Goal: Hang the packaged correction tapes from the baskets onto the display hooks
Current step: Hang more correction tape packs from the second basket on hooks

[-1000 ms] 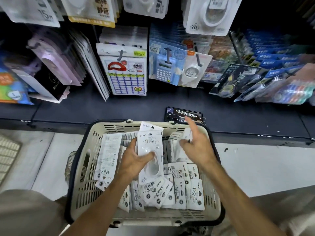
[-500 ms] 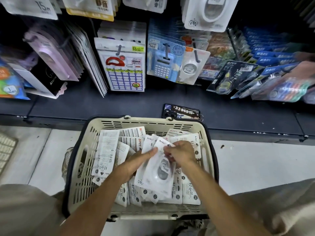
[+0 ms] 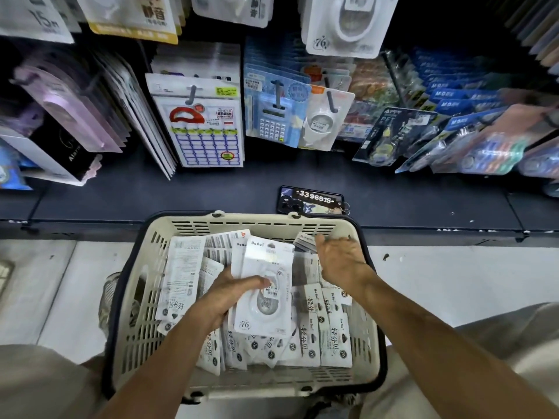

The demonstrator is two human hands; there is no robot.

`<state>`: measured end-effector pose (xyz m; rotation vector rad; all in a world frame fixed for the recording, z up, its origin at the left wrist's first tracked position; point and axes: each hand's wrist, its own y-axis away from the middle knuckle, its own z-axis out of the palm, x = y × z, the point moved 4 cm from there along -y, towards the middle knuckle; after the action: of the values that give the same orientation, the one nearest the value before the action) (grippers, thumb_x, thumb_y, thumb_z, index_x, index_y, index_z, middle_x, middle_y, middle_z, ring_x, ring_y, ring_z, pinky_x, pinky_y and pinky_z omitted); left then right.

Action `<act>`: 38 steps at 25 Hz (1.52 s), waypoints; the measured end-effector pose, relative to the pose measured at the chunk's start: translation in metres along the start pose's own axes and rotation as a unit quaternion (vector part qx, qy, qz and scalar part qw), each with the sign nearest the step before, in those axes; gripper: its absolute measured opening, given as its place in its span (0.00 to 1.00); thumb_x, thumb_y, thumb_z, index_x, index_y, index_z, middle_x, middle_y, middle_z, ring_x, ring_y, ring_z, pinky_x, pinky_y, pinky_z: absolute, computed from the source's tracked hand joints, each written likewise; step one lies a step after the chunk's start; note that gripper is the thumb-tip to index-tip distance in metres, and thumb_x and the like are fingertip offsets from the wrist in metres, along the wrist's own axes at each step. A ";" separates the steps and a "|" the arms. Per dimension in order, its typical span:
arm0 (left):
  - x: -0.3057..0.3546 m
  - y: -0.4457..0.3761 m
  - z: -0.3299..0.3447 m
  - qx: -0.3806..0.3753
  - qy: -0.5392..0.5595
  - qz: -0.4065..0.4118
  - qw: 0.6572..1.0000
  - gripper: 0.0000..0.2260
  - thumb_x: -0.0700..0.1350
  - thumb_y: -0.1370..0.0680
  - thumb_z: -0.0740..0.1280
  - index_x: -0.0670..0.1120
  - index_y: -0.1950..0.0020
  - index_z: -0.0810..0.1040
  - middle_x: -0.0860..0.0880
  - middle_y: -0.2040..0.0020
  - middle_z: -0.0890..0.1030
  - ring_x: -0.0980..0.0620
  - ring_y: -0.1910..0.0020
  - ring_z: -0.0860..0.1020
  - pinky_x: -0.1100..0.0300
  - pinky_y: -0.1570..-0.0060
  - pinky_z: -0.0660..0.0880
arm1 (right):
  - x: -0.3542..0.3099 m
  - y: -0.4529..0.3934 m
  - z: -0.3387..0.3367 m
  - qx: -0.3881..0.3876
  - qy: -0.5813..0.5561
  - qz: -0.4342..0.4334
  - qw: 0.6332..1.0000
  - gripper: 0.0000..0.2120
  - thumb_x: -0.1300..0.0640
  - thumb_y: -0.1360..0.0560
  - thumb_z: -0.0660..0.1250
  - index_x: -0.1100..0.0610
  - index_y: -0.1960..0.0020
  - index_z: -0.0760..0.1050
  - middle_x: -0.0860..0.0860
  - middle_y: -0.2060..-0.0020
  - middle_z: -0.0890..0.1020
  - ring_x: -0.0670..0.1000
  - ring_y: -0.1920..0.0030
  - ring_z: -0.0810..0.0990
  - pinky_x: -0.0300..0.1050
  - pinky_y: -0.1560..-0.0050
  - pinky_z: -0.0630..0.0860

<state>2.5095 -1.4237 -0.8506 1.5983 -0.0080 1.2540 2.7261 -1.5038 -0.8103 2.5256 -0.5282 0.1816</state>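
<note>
Fingers (image 3: 257, 282) of the left hand (image 3: 230, 294) clamp a stack of white carded correction tape packs (image 3: 266, 291) over the cream slotted plastic basket (image 3: 145, 297); the right hand (image 3: 338, 261), at two o'clock, hovers with fingers apart. Packs look light, stiff, slick; best pinched near the hang-hole edge.

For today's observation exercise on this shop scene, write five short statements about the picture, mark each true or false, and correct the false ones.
1. The left hand holds a stack of white packaged correction tapes. True.
2. The right hand grips a calculator. False: it holds nothing, fingers spread over the packs at the basket's far right.
3. The basket is cream plastic with a dark rim. True.
4. A phone lies inside the basket. False: it lies on the dark shelf ledge behind the basket.
5. The basket holds only one pack. False: many white packs fill it.
</note>
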 end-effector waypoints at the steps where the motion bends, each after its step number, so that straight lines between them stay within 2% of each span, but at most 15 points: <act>1: 0.000 0.001 -0.002 0.011 0.000 0.007 1.000 0.31 0.51 0.42 0.83 0.51 0.41 0.81 0.52 0.53 0.89 0.51 0.55 0.87 0.54 0.55 0.81 | -0.002 0.000 0.000 -0.014 -0.049 -0.022 0.998 0.27 0.66 0.26 0.63 0.57 0.29 0.64 0.51 0.51 0.81 0.52 0.54 0.79 0.44 0.56 0.73; 3: 0.001 0.002 -0.006 0.041 -0.005 0.024 0.999 0.35 0.55 0.48 0.82 0.52 0.43 0.81 0.54 0.53 0.88 0.51 0.52 0.87 0.54 0.53 0.81 | 0.001 0.005 -0.006 -0.096 -0.256 -0.053 0.960 0.30 0.66 0.27 0.66 0.49 0.27 0.66 0.50 0.46 0.80 0.47 0.58 0.76 0.40 0.61 0.71; 7: 0.020 0.013 -0.004 0.075 -0.031 0.061 0.995 0.43 0.55 0.48 0.84 0.52 0.35 0.76 0.54 0.47 0.87 0.49 0.44 0.84 0.43 0.38 0.78 | 0.040 0.033 -0.064 -0.135 -0.588 -0.024 0.797 0.24 0.64 0.32 0.70 0.46 0.39 0.82 0.41 0.51 0.83 0.39 0.60 0.80 0.33 0.68 0.74; 11: 0.077 0.037 0.014 0.040 -0.051 0.173 0.983 0.36 0.56 0.48 0.83 0.55 0.42 0.78 0.53 0.51 0.88 0.55 0.52 0.86 0.57 0.55 0.84 | 0.054 0.073 -0.119 -0.213 -0.718 -0.103 0.655 0.14 0.59 0.29 0.64 0.62 0.50 0.84 0.59 0.48 0.87 0.52 0.58 0.85 0.40 0.63 0.78; 13: 0.111 0.054 0.027 0.003 -0.067 0.231 0.971 0.31 0.52 0.47 0.82 0.57 0.45 0.79 0.55 0.52 0.88 0.56 0.55 0.86 0.65 0.62 0.81 | 0.058 0.088 -0.139 -0.127 -0.721 -0.092 0.675 0.09 0.62 0.26 0.67 0.64 0.50 0.82 0.56 0.54 0.88 0.49 0.65 0.81 0.38 0.68 0.75; 14: 0.127 0.065 0.033 -0.013 -0.074 0.250 0.965 0.29 0.51 0.46 0.82 0.59 0.46 0.80 0.55 0.52 0.88 0.57 0.55 0.86 0.65 0.62 0.81 | 0.060 0.097 -0.150 -0.063 -0.695 -0.079 0.712 0.04 0.62 0.25 0.70 0.61 0.56 0.83 0.53 0.63 0.87 0.47 0.69 0.78 0.37 0.71 0.73; 16: 0.154 0.087 0.039 -0.030 -0.065 0.288 0.955 0.26 0.51 0.45 0.82 0.65 0.49 0.81 0.57 0.53 0.87 0.59 0.55 0.86 0.65 0.62 0.80 | 0.068 0.115 -0.175 0.082 -0.580 -0.044 0.809 0.14 0.54 0.25 0.75 0.55 0.68 0.81 0.50 0.76 0.79 0.45 0.76 0.71 0.38 0.74 0.67; 19: 0.178 0.110 0.035 -0.033 0.028 0.304 0.952 0.30 0.50 0.45 0.84 0.58 0.45 0.82 0.53 0.51 0.88 0.52 0.51 0.87 0.61 0.58 0.82 | 0.075 0.147 -0.219 0.280 -0.390 -0.013 0.877 0.22 0.45 0.26 0.75 0.59 0.70 0.75 0.55 0.73 0.75 0.47 0.72 0.68 0.44 0.70 0.63; 23: 0.206 0.137 0.038 -0.051 0.090 0.298 0.949 0.42 0.53 0.48 0.88 0.49 0.37 0.78 0.46 0.47 0.88 0.44 0.48 0.86 0.44 0.45 0.82 | 0.066 0.173 -0.260 0.342 -0.478 -0.037 0.808 0.20 0.48 0.21 0.69 0.57 0.66 0.69 0.45 0.74 0.70 0.42 0.74 0.66 0.37 0.72 0.62; 26: 0.235 0.157 0.041 -0.047 0.127 0.312 0.940 0.44 0.52 0.49 0.88 0.48 0.35 0.78 0.44 0.46 0.87 0.41 0.48 0.86 0.39 0.43 0.80 | 0.059 0.180 -0.280 0.317 -0.584 -0.097 0.741 0.06 0.51 0.22 0.72 0.53 0.49 0.78 0.48 0.60 0.85 0.48 0.61 0.84 0.46 0.62 0.79; 29: 0.264 0.171 0.032 -0.029 0.144 0.323 0.935 0.39 0.49 0.46 0.84 0.47 0.36 0.80 0.43 0.47 0.87 0.40 0.49 0.86 0.41 0.45 0.82 | 0.069 0.182 -0.284 0.144 -0.686 -0.196 0.685 0.37 0.56 0.32 0.81 0.39 0.31 0.67 0.54 0.43 0.85 0.59 0.45 0.85 0.55 0.49 0.83; 31: 0.285 0.179 0.029 -0.052 0.125 0.318 0.938 0.36 0.48 0.45 0.84 0.46 0.38 0.82 0.42 0.46 0.87 0.40 0.49 0.86 0.43 0.47 0.82 | 0.080 0.184 -0.289 0.157 -0.720 -0.238 0.632 0.39 0.53 0.37 0.84 0.32 0.34 0.69 0.58 0.45 0.85 0.61 0.48 0.86 0.53 0.52 0.83; 34: 0.315 0.191 0.025 -0.080 0.051 0.305 0.948 0.28 0.45 0.41 0.83 0.44 0.42 0.85 0.41 0.47 0.87 0.41 0.51 0.87 0.50 0.55 0.83 | 0.101 0.168 -0.295 0.277 -0.779 -0.185 0.532 0.23 0.50 0.35 0.81 0.43 0.43 0.78 0.57 0.51 0.86 0.55 0.57 0.86 0.47 0.60 0.82; 36: 0.331 0.197 0.013 -0.073 0.020 0.301 0.951 0.25 0.43 0.38 0.81 0.44 0.42 0.84 0.40 0.48 0.87 0.42 0.53 0.87 0.52 0.58 0.83 | 0.115 0.154 -0.296 0.351 -0.759 -0.112 0.536 0.09 0.53 0.29 0.76 0.43 0.51 0.81 0.50 0.53 0.87 0.48 0.58 0.84 0.42 0.62 0.79; 38: 0.343 0.203 -0.004 -0.052 0.004 0.313 0.948 0.24 0.44 0.39 0.81 0.47 0.43 0.85 0.41 0.47 0.87 0.42 0.51 0.87 0.49 0.53 0.82 | 0.121 0.145 -0.293 0.391 -0.725 -0.067 0.563 0.09 0.55 0.24 0.73 0.41 0.51 0.82 0.42 0.54 0.86 0.43 0.58 0.82 0.37 0.60 0.75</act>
<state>2.5475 -1.3231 -0.4669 1.5482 -0.6104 1.7061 2.7726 -1.4978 -0.4650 2.8763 -0.9056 -2.4074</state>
